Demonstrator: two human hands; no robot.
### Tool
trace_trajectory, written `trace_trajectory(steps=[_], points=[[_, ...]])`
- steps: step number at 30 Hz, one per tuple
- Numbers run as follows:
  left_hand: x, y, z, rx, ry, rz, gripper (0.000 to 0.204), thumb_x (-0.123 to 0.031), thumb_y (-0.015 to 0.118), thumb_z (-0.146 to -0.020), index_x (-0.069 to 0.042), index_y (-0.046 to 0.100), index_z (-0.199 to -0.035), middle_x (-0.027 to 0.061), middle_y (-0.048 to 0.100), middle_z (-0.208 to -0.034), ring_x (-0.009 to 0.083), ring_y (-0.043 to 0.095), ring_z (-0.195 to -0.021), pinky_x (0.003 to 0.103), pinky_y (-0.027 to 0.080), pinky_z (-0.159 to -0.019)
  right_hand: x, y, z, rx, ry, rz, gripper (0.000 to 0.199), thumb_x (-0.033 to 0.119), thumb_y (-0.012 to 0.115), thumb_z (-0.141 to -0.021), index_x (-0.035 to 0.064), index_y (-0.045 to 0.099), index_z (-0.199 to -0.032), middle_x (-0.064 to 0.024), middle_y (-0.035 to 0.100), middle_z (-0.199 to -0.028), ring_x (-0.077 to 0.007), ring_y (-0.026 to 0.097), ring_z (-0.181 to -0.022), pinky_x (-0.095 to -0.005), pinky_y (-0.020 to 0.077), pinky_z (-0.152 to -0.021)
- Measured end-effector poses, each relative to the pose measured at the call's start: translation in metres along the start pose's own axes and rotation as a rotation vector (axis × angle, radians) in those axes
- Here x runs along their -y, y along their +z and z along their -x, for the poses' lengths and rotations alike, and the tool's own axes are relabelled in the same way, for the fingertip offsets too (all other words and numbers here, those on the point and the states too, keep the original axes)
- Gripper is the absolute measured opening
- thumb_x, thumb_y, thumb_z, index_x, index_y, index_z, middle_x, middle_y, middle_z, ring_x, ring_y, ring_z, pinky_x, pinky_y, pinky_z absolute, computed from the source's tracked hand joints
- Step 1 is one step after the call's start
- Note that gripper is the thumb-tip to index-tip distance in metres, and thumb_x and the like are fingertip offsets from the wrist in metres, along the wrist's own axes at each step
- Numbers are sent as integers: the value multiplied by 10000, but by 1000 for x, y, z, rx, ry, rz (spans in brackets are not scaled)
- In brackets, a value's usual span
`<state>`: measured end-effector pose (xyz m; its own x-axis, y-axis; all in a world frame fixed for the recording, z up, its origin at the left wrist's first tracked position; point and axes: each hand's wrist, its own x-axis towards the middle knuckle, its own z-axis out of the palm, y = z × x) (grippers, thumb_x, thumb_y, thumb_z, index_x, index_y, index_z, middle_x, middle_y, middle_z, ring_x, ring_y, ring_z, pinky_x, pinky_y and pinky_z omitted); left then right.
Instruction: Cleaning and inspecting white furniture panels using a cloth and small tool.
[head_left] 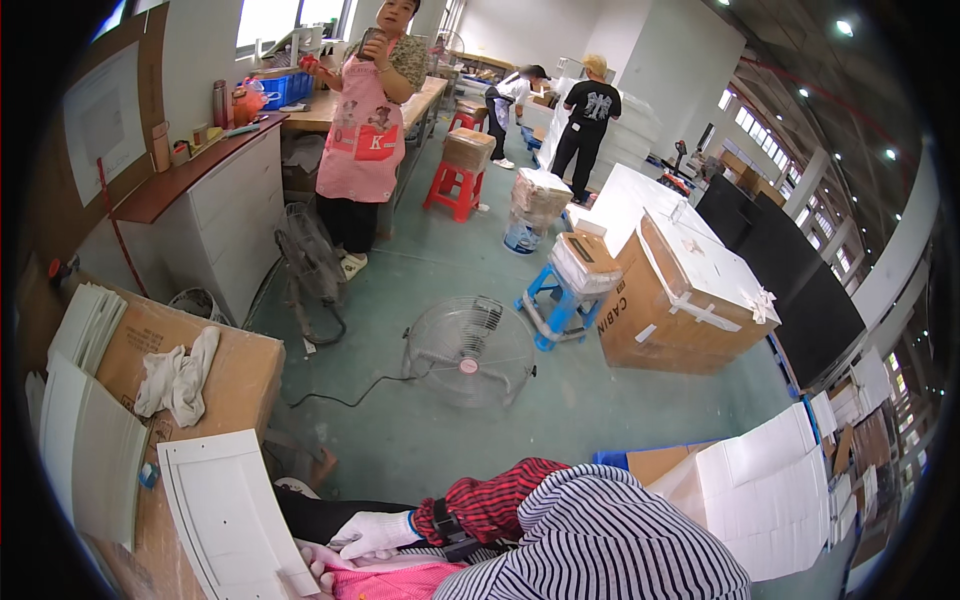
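Panel [232,512], white, sits right by your L hand [319,573], prob. for easy reach; R hand [370,535] rests on pink cloth [395,580], fingers curled; can't tell if either grips.

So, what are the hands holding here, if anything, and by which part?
It cannot be told: the right hand lies at the pink cloth, its grip unclear; the left hand, mostly hidden, is near the white panel.

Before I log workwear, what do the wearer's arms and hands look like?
The right hand wears a white knit glove with blue cuff edge; above it, a dark band, red and black checked sleeve, black and white striped top. Left hand: only white gloved fingers show.
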<state>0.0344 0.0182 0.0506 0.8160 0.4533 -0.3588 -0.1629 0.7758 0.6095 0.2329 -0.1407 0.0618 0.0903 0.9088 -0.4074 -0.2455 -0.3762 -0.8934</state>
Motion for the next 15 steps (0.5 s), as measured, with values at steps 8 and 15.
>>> trace_trajectory(steps=[8,15], points=[[1,-8,0,1,-36,30,746,-487,583,-1026,90,442,-1477,234,584,-1404,372,623,-1198,431,591,-917,0,-3,-2,49,64,9,199,287,594,-1011,131,688,-932,61,565,-642,-16,498,-474,-202,402,-420],[0,-8,0,51,-54,72,690,-453,557,-1047,83,450,-1469,218,564,-1410,357,606,-1223,421,593,-918,-7,-7,-5,49,70,-13,220,323,607,-1024,119,689,-1017,61,571,-640,-9,513,-475,-195,414,-427]])
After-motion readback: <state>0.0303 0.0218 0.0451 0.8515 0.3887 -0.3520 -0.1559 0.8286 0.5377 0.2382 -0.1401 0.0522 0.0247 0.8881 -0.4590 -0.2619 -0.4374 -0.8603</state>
